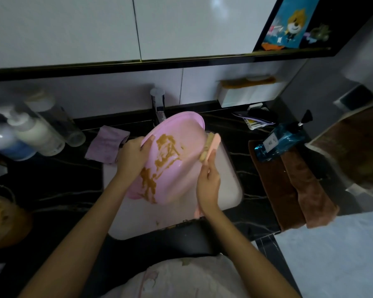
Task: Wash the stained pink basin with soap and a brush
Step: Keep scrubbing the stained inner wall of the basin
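The pink basin (181,134) is tilted over the white sink (230,183), its inside smeared with brown stains (166,153). My left hand (134,155) grips the basin's left rim, thumb inside. My right hand (209,183) holds a pink brush (211,145) by its handle. The brush's bristle end lies against the basin's right rim. The tap (158,106) stands just behind the basin.
Pump bottles (30,130) stand at the left on the dark counter. A purple cloth (108,145) lies left of the sink. A blue soap pump bottle (282,138) and brown towels (297,186) sit to the right. An orange stained bowl (2,218) is at the far left.
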The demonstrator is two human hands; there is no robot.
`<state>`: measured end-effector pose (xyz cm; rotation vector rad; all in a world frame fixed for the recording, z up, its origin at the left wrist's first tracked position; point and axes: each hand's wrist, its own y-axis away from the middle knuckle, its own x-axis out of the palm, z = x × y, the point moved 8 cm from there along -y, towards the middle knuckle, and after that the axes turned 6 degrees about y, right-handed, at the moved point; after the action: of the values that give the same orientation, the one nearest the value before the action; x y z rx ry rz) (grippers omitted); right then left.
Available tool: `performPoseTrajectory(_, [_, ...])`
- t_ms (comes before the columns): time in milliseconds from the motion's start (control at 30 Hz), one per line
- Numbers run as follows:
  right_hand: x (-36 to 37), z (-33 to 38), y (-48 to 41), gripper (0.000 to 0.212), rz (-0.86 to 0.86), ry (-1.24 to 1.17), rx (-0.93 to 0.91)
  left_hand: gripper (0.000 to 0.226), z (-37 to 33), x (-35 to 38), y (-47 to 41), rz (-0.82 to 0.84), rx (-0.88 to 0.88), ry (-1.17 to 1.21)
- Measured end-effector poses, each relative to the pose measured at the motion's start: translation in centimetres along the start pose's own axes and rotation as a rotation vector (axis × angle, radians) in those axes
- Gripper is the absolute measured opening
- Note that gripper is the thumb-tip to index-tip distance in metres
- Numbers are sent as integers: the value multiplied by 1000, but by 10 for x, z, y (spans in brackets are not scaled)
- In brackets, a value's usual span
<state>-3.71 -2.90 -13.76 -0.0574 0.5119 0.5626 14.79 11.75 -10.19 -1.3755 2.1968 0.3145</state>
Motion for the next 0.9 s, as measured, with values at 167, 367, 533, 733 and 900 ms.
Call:
performPoseTrajectory(167, [-1, 56, 25, 54, 225, 583, -423, 43, -14, 3, 6, 24, 56, 11])
performPoseTrajectory(367, [-23, 82, -31, 49, 276, 813, -237, 18, -27, 12, 26, 90, 37, -106])
performPoseTrajectory(533, [-1, 89, 9, 54, 267, 910, -269, 5, -25, 5, 43, 143, 66, -160])
performPoseTrajectory(733, [10, 94, 42, 59, 319, 998, -256, 8, -19, 3, 54, 109, 71, -268])
performPoseTrajectory(900, [6, 93, 45, 63, 327, 1007, -280, 6, -21, 7, 68, 160, 28, -146])
